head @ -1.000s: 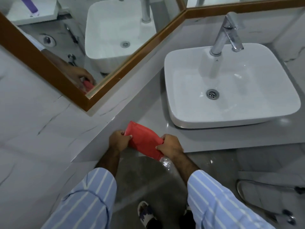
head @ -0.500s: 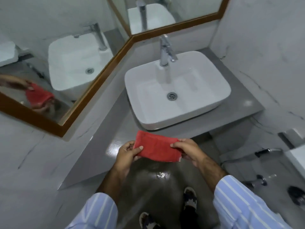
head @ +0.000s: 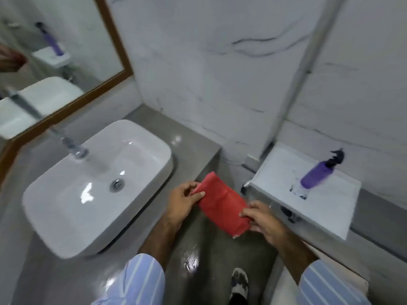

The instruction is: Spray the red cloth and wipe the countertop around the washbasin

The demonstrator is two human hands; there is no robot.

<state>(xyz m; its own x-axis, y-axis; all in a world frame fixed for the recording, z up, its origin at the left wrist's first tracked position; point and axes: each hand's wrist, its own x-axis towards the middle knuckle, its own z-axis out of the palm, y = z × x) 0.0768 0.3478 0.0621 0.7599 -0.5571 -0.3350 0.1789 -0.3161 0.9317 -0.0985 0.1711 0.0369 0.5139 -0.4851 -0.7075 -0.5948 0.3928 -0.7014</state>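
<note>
I hold a folded red cloth (head: 222, 205) in both hands, in the air beyond the countertop's right end. My left hand (head: 184, 201) pinches its upper left end; my right hand (head: 263, 219) pinches its lower right end. The white washbasin (head: 66, 208) with its chrome tap (head: 70, 146) sits on the grey countertop (head: 189, 137) to the left. A purple spray bottle (head: 317, 176) with a black trigger head stands upright on a white ledge (head: 330, 208) to the right, well apart from my hands.
A wood-framed mirror (head: 66, 51) hangs behind the basin and reflects the bottle. Marble walls close the corner. The grey floor (head: 211, 245) below my hands looks wet, and one of my shoes (head: 239, 282) shows there. Chrome fittings (head: 286, 211) sit under the ledge.
The view has swung right, moving the basin to the left and bringing the ledge with the spray bottle into sight. Both hands still hold the cloth, which now slants down to the right.
</note>
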